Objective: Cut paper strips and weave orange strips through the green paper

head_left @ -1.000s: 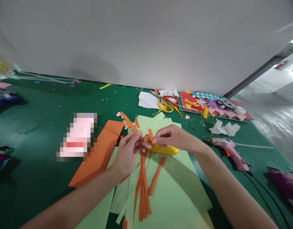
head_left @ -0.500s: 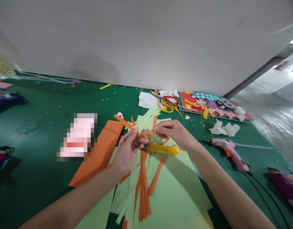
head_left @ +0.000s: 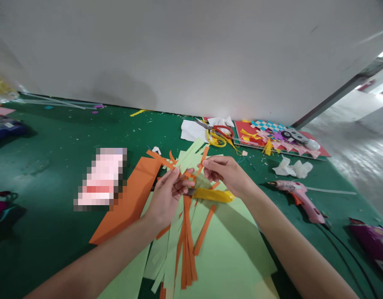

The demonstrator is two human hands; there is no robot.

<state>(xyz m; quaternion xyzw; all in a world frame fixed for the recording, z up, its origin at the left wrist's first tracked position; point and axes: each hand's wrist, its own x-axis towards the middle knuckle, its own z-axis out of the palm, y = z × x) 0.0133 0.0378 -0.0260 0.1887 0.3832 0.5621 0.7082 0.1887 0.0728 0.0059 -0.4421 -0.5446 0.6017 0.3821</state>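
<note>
My left hand [head_left: 166, 195] is closed on a woven bundle of light green paper strips [head_left: 191, 154] and orange paper strips [head_left: 158, 158]; the strips' ends fan out above the fingers. To its right, my right hand [head_left: 224, 172] pinches one narrow orange paper strip [head_left: 203, 157] between thumb and finger. A yellow-handled utility knife [head_left: 213, 195] lies just below both hands, its front end partly hidden by the left fingers. Beneath are light green paper sheets [head_left: 235, 249], with loose long orange strips [head_left: 187, 257] and green strips lying across them.
An orange sheet [head_left: 129, 199] lies left, beside a blurred-out pink item [head_left: 101, 176]. Scissors [head_left: 221, 133] and white paper are at the back, near a decorated red board [head_left: 322, 147]. A pink glue gun [head_left: 300, 197] with its cord and crumpled tissue [head_left: 293, 167] sit at the right.
The orange strip in my right hand has tilted, its upper end swinging right and slightly up. My left hand has stayed in place, and the knife has not moved.
</note>
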